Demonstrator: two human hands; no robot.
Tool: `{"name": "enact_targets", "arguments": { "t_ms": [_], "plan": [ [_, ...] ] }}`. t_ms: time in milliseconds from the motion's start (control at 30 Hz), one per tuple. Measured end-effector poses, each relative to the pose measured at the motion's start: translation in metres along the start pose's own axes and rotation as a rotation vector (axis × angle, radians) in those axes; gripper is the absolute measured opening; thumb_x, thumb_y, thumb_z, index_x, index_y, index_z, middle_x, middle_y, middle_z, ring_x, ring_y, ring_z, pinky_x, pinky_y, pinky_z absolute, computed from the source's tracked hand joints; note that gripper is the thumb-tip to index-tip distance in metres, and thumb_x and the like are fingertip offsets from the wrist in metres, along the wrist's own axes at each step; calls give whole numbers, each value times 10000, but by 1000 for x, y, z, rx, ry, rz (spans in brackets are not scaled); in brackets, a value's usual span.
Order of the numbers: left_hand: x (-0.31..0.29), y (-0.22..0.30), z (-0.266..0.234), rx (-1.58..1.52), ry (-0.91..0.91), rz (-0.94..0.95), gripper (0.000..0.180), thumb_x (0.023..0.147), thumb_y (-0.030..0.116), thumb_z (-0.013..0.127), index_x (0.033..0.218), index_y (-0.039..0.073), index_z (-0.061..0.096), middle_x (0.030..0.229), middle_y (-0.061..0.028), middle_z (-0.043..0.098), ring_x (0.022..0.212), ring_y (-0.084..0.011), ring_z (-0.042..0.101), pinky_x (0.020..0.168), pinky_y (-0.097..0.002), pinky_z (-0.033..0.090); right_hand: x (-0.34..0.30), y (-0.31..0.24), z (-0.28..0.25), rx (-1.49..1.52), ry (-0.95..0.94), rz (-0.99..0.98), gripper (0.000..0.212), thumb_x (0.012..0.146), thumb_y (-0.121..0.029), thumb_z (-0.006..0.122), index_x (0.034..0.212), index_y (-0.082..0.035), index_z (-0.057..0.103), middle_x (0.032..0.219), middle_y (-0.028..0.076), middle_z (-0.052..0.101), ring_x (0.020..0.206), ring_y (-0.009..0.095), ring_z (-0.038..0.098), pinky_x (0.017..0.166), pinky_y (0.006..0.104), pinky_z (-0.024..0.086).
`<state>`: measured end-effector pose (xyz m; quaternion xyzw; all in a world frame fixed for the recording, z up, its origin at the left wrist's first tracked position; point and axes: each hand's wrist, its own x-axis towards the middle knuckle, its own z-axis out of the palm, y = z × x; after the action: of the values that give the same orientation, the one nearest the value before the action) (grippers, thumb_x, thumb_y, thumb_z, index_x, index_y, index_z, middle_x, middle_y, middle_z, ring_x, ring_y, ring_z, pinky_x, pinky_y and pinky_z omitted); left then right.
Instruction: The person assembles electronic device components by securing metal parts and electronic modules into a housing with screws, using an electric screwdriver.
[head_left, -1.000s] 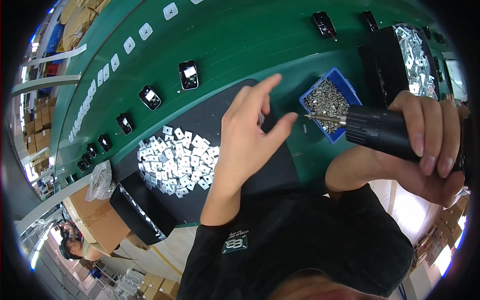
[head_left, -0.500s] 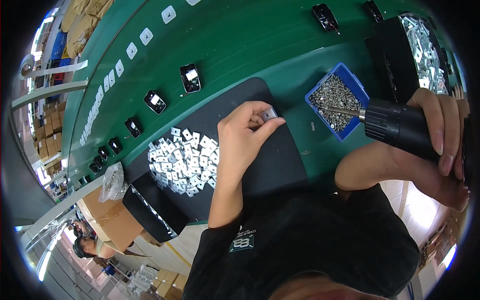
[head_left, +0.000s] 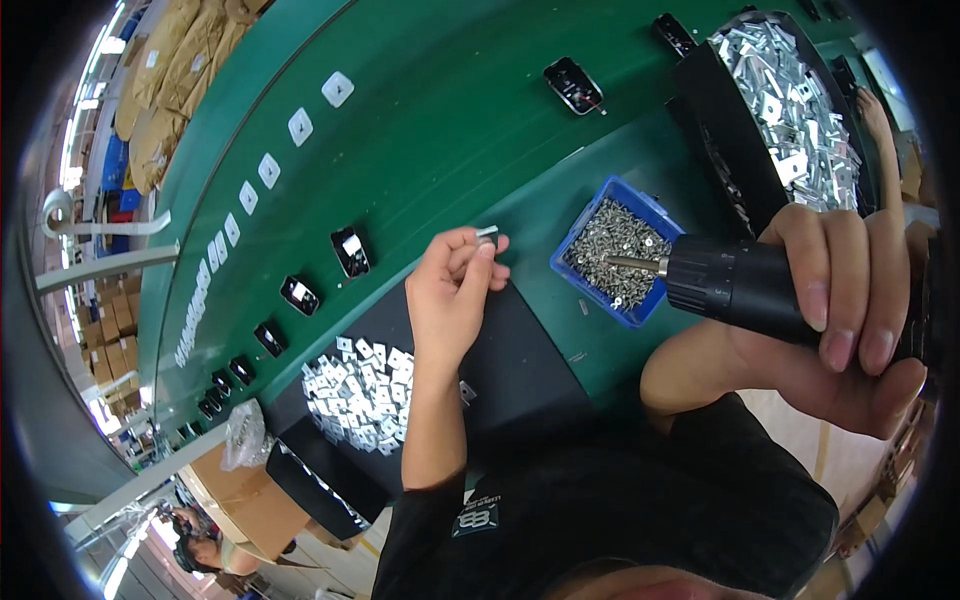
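Note:
My left hand (head_left: pixel 445 300) is closed in a pinch on a small silver metal clip (head_left: pixel 487 235), held above the far edge of a black mat (head_left: pixel 525 375). A heap of similar square clips (head_left: pixel 360 395), each with a hole, lies on the mat left of my wrist. My right hand (head_left: pixel 850 280) grips a black electric screwdriver (head_left: pixel 735 290), pointing left. Its bit reaches over a blue tray (head_left: pixel 655 215) full of small screws (head_left: pixel 610 240). Whether the tip touches the screws I cannot tell.
At the right stands a black bin (head_left: pixel 725 170) of metal clips. Black device housings (head_left: pixel 573 85) and a row of white square pieces (head_left: pixel 300 127) lie on the green surface (head_left: pixel 450 120). A co-worker's hand (head_left: pixel 872 112) shows far right. A cardboard box (head_left: pixel 235 500) sits lower left.
The whole view has shifted. My left hand has turned the clip, which now shows more edge-on, and sits nearer the mat's far edge. The screwdriver bit stays over the tray.

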<state>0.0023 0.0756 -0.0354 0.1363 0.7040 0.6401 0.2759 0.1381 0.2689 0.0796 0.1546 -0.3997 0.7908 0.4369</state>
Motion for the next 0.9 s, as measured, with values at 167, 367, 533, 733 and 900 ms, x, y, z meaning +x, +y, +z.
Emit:
{"name": "enact_targets", "arguments": {
  "t_ms": [167, 367, 533, 733, 900],
  "plan": [
    [66, 13, 23, 307, -88, 302, 147, 820, 70, 685, 928, -24, 656, 838, -74, 688, 675, -77, 622, 629, -207, 493, 3, -1, 4, 57, 64, -69, 417, 751, -136, 697, 1109, -68, 495, 752, -23, 547, 651, 86, 551, 691, 249, 438],
    [134, 35, 79, 531, -95, 403, 133, 760, 81, 719, 834, -16, 667, 726, -99, 677, 650, -134, 650, 634, -261, 521, 0, -5, -1, 9, 12, -129, 444, 803, -153, 666, 1174, -92, 430, 762, 2, 524, 646, 112, 534, 676, 268, 428],
    [157, 16, 97, 686, -48, 469, 152, 723, 107, 735, 818, 3, 679, 771, -113, 640, 674, -195, 614, 655, -305, 510, 1, -11, -6, -17, 26, -172, 442, 814, -156, 655, 1182, -97, 417, 760, 1, 521, 641, 111, 528, 671, 270, 427],
    [169, -13, 106, 711, 42, 547, 173, 723, 190, 743, 810, 44, 710, 931, -121, 639, 883, -262, 596, 822, -373, 464, 4, -10, -7, -22, 76, -183, 432, 824, -150, 644, 1185, -97, 413, 757, -5, 524, 633, 109, 527, 665, 267, 424],
    [173, -18, 105, 738, 116, 491, 194, 730, 174, 735, 846, 28, 682, 923, -131, 653, 873, -262, 620, 805, -373, 483, 4, -6, -6, -8, 82, -163, 426, 827, -144, 641, 1185, -96, 414, 756, -5, 526, 630, 107, 527, 660, 267, 422]
  ]
}}
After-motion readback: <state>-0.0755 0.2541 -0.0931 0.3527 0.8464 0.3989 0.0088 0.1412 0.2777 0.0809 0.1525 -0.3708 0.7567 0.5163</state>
